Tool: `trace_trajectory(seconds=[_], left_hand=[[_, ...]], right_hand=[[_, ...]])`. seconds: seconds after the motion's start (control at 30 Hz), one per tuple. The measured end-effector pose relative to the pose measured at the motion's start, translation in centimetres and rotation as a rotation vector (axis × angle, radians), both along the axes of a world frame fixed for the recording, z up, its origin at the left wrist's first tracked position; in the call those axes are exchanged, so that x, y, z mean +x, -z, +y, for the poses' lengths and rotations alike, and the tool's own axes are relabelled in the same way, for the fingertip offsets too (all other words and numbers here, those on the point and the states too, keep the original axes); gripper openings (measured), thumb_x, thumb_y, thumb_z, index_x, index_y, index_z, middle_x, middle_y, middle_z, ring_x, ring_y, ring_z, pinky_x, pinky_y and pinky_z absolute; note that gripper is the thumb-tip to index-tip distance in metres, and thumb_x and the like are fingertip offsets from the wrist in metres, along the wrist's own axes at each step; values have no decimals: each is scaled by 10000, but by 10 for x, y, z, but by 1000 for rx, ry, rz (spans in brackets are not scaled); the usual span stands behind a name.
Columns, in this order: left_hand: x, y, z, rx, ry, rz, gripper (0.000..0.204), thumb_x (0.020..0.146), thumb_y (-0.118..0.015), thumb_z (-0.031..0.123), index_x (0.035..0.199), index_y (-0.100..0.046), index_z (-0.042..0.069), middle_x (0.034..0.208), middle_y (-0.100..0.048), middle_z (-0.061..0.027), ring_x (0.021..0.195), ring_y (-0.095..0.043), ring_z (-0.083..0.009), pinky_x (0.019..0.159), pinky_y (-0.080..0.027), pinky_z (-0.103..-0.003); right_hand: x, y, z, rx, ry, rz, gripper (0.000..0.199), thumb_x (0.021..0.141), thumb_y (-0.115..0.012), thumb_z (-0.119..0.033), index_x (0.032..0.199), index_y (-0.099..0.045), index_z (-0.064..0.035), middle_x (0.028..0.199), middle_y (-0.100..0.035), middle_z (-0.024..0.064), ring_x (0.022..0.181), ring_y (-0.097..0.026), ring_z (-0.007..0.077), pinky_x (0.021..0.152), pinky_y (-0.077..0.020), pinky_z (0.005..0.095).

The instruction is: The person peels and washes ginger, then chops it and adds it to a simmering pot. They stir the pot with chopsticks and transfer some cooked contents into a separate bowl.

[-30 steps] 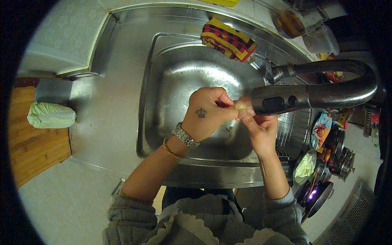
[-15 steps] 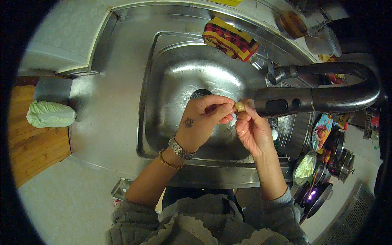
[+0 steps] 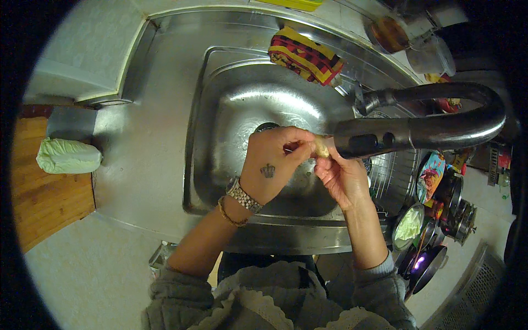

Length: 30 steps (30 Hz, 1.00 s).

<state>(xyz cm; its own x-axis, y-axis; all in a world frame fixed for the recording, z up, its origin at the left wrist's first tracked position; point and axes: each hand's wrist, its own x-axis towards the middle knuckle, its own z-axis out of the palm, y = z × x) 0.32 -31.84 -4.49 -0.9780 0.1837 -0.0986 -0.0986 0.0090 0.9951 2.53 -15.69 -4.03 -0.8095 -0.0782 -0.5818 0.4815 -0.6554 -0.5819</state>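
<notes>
A small knobby pale-yellow piece of ginger (image 3: 321, 147) sits between my two hands, just in front of the faucet head and above the sink. My left hand (image 3: 272, 165), wearing a metal watch and a beaded bracelet, pinches its left side with thumb and fingertips. On its other side, my right hand (image 3: 349, 181) grips it with the thumb uppermost and fingers curled beneath. The dark metal faucet (image 3: 407, 136) reaches in from the right, its head touching or nearly touching my right thumb. Below lies the steel sink (image 3: 190, 165), its drain partly hidden by my left hand.
A red, yellow and black cloth (image 3: 306, 57) hangs over the far sink edge. Left stands a cabbage (image 3: 69, 156) by a wooden board (image 3: 55, 209). To the right are a wire rack (image 3: 393, 175), a bowl with cabbage leaves (image 3: 409, 226) and a dark pan (image 3: 432, 268) near a purple-blue glow.
My left hand has turned slightly and shifted right, closer to my right hand. More of the ginger's length shows now. The view has shifted slightly.
</notes>
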Motion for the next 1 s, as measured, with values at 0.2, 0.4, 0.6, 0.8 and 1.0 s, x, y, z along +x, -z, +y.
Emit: trace_trajectory(seconds=[0.2,0.4,0.6,0.8,1.0], left_hand=[[-3,-5,4,-120,43,84,144,745,-653,138,808,-659,9,700,-649,-113,605,-626,-153,574,-481,-244],[-12,1,-2,9,98,10,146,719,-658,144,764,-657,5,653,-639,-98,590,-614,-126,546,-470,-244],[-9,13,5,19,8,-115,120,724,-621,101,734,-611,-17,635,-621,-62,570,-574,-87,558,-480,-239],[0,33,9,307,190,-443,104,771,-596,62,830,-579,-21,741,-616,-76,677,-604,-128,562,-481,-240],[29,45,-7,-851,296,223,114,709,-569,81,815,-549,44,648,-591,-152,638,-598,-337,575,-487,-431]], right_hand=[[-1,0,2,45,11,0,182,849,-533,-29,1018,-549,35,851,-639,154,668,-656,181,583,-575,273],[-4,-9,-3,126,-57,13,177,844,-545,-32,1005,-553,42,848,-639,157,616,-651,178,549,-572,255],[-3,-2,-2,331,-151,3,213,827,-591,-75,1012,-546,21,871,-627,135,617,-638,165,549,-561,244],[-71,41,48,557,-166,275,308,813,-628,-99,1090,-541,5,893,-617,111,710,-620,173,608,-530,261],[-142,65,105,234,-374,340,292,819,-611,-74,1088,-528,0,878,-606,81,741,-600,150,665,-504,264]])
